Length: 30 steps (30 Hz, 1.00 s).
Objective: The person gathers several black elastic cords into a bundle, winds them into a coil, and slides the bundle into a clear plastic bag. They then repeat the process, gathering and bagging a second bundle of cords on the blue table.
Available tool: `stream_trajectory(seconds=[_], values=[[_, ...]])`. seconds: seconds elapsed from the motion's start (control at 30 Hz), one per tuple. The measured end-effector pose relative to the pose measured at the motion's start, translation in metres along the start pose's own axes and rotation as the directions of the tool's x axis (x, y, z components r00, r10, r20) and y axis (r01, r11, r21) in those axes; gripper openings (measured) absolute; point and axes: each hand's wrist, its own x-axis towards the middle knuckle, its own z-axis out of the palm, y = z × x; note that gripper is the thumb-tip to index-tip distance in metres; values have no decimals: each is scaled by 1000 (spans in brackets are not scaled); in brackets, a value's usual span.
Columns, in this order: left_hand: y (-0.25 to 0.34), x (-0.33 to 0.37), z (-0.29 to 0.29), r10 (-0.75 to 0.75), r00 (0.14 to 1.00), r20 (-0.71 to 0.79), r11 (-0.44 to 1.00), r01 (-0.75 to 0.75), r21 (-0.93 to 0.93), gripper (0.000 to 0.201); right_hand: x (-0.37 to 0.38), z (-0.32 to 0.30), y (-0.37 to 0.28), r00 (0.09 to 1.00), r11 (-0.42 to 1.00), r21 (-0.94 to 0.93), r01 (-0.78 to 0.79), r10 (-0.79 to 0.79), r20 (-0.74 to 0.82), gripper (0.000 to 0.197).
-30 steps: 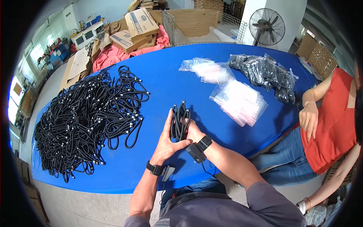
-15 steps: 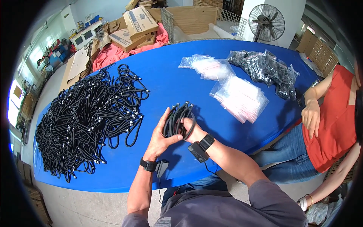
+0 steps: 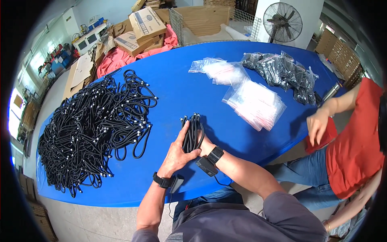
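A bundle of black elastic cord loops (image 3: 193,135) with silvery end clips stands between my hands, clips at the top, over the blue-covered table. My left hand (image 3: 177,153) grips its left side, index finger pointing up along the cords and thumb across the lower front. Around the bundle's right side, my right hand (image 3: 206,146) is closed on it, its fingers mostly hidden behind the cords. To the left lies a big heap of the same black cord loops (image 3: 88,133).
Clear plastic zip bags (image 3: 256,105) lie in a stack right of centre, with filled bags of black cords (image 3: 282,72) beyond. A co-worker in red (image 3: 354,137) stands at the right edge, one hand near the table. Cardboard boxes (image 3: 147,24) and a fan (image 3: 282,22) stand behind the table.
The cord bundle has become narrower and more upright between my hands, its top slightly lower. The co-worker's hand has moved left and the body has shifted.
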Motion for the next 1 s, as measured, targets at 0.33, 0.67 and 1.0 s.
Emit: stream_trajectory(seconds=[0.33, 0.67, 1.0], values=[[-6, -6, -29, -109, 992, -70, 838, 54, -544, 96, -3, -8, -15, 984, 945, -328, -2, 60, 166, 18], [17, -42, -87, -152, 988, -28, 748, 97, -656, 86, -66, 30, -72, 962, 93, -986, -138, 248, -111, 40], [32, -44, -99, -158, 982, 100, 572, 173, -802, 83, -23, 78, -25, 794, 278, -783, 557, 97, 599, 40]])
